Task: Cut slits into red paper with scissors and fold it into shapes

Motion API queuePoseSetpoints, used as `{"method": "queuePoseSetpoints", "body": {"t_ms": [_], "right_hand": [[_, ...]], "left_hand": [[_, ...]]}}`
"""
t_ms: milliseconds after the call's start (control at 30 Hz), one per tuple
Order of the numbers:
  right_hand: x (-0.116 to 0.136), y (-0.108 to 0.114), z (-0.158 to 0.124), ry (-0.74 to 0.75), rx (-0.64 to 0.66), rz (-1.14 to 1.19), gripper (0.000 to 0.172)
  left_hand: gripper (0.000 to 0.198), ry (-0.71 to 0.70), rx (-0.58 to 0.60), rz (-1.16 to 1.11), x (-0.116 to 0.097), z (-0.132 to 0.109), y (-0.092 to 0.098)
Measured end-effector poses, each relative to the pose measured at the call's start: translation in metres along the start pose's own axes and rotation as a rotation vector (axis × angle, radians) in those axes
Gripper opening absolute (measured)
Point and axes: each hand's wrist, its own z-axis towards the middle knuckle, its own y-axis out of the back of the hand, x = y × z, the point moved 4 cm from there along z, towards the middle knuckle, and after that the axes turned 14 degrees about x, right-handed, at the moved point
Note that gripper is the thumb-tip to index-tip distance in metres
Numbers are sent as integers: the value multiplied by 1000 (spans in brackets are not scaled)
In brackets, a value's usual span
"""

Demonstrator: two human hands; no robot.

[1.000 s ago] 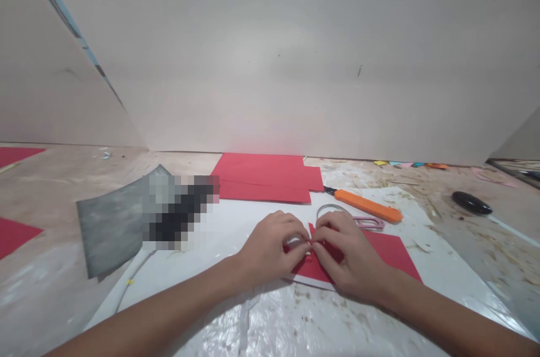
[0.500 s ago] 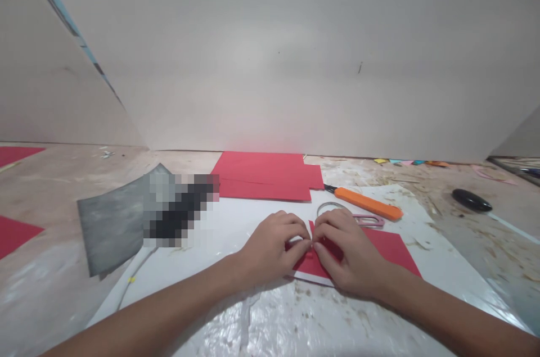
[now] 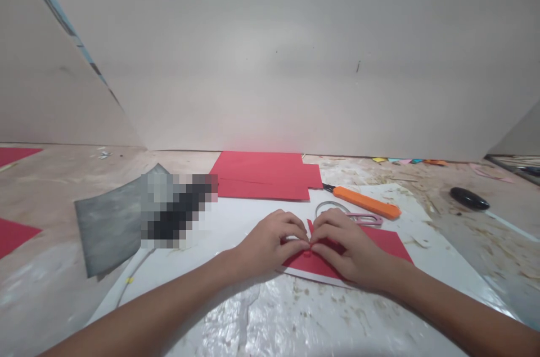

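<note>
A narrow strip of red paper (image 3: 310, 226) is pinched between the fingertips of both my hands, its upper end poking out above them and a small curl showing below. My left hand (image 3: 276, 244) grips it from the left with thumb and fingers. From the other side my right hand (image 3: 348, 247) pinches it too, the two sets of fingertips almost touching. Under both hands lies a red paper sheet (image 3: 386, 242) with a white front edge. Just beyond my right hand are a grey ring (image 3: 327, 203) and a pink slotted piece (image 3: 371, 219), both partly hidden.
Behind stands a larger red sheet (image 3: 264, 174), beside an orange cutter knife (image 3: 367, 202). To the left are a grey curved sheet (image 3: 112, 222) and a blurred-out dark object (image 3: 181, 213). A black rounded object (image 3: 469, 198) lies right; a white wall (image 3: 270, 64) closes the back.
The red sheet under my hands has slid slightly left. My fingertips have shifted a little lower around the strip, and a small curl of it now shows below them.
</note>
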Motion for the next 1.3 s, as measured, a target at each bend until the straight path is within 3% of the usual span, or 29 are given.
{"method": "queuePoseSetpoints", "body": {"t_ms": [167,367,533,633,800,1100,1300], "right_hand": [[-9,-3,0,16,68,61,4],[-6,3,-1,-1,13,30,6],[-18,14,4,-195,-82,-52,20],[-23,13,10,-246,-43,-211,24],[-14,3,18,-229,64,-333,21],[-12,3,19,-232,-10,-313,9],[-8,-2,19,-181,-68,-269,7]], "left_hand": [[13,-43,42,-19,2,1,1],[13,-43,45,6,-2,0,2],[14,51,-46,108,-1,-2,1],[14,132,-56,249,0,-3,-3],[21,233,19,405,-5,-7,-9],[19,322,110,462,-16,-7,-8],[18,346,28,334,-6,-5,3]]}}
